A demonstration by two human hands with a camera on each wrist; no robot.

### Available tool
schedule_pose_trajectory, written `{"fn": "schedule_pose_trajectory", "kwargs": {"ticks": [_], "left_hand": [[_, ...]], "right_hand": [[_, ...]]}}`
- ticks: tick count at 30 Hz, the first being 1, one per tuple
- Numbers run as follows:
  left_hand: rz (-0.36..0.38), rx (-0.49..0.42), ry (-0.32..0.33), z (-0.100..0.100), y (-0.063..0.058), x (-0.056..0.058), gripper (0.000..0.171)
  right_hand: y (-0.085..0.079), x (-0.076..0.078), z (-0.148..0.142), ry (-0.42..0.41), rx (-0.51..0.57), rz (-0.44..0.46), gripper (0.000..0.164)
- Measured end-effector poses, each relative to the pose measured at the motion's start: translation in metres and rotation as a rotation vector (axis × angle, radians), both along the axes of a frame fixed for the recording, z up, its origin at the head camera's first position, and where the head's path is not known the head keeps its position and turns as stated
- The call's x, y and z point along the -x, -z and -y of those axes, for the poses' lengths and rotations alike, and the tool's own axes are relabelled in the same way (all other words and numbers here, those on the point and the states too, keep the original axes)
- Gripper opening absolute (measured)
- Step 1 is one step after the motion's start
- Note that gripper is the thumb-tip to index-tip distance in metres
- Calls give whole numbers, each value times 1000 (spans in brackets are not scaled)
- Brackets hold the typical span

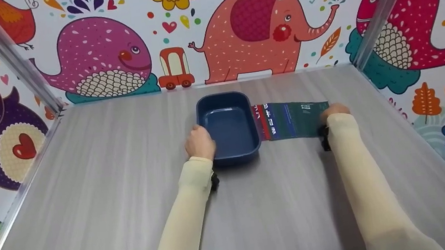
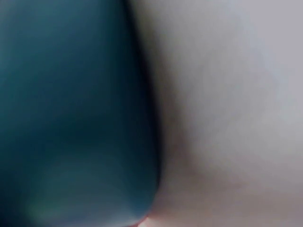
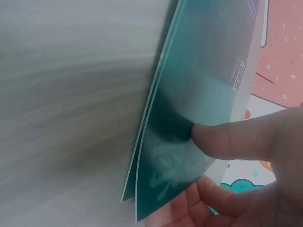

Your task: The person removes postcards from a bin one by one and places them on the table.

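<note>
A dark blue rectangular container [image 1: 229, 128] stands on the table, its inside bare. My left hand [image 1: 200, 143] grips its left side near the front corner; the fingertips are out of sight. In the left wrist view the container [image 2: 71, 113] fills the left part, blurred. To the right of the container lie overlapping printed cards [image 1: 296, 120], green with red and blue parts toward the container. My right hand [image 1: 335, 112] pinches their right end. In the right wrist view the thumb presses on the green cards [image 3: 189, 94], with the fingers beneath. Two card edges show, slightly apart.
The grey wood-grain table [image 1: 109, 207] spreads around both hands. Behind it stands a printed wall [image 1: 176, 28] with cartoon animals, and metal posts [image 1: 10, 57] rise at the back corners. A metal edge strip [image 1: 13, 223] runs along the left side.
</note>
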State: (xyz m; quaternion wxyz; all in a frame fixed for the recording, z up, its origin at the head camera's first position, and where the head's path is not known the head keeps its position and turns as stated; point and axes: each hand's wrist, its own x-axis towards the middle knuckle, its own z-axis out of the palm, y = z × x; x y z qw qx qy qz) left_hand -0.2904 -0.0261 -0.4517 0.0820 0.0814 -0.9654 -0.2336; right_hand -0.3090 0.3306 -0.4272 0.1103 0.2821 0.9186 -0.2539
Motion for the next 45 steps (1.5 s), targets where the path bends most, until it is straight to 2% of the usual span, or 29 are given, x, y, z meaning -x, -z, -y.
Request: {"fn": "schedule_pose_trajectory", "kwargs": {"ticks": [6,11,21,31,36,39,42,45], "left_hand": [[9,14,8,0,-2,1,36],[-5,21,3,1,-2,1,37],[19,24,-10,0,-2,1,40],[16,33,-12,0,-2,-1,37],[33,20,-11,1,-1,0,36],[48,13,-8,1,0,0,36],[51,18,-6,1,0,1,39],[54,4,-9,2,-1,1,38]], "right_hand": [[-2,0,-2,36,62,16,48],[1,7,-7,66,145,19,49],[4,9,-17,6,138,28,48],[3,8,-15,97,231,12,51],[6,12,-15,92,205,-8,50],[3,13,-9,55,139,-52,51],[-3,13,4,-3,45,-145,53],[-8,17,20,-122,-102,-286,56]]}}
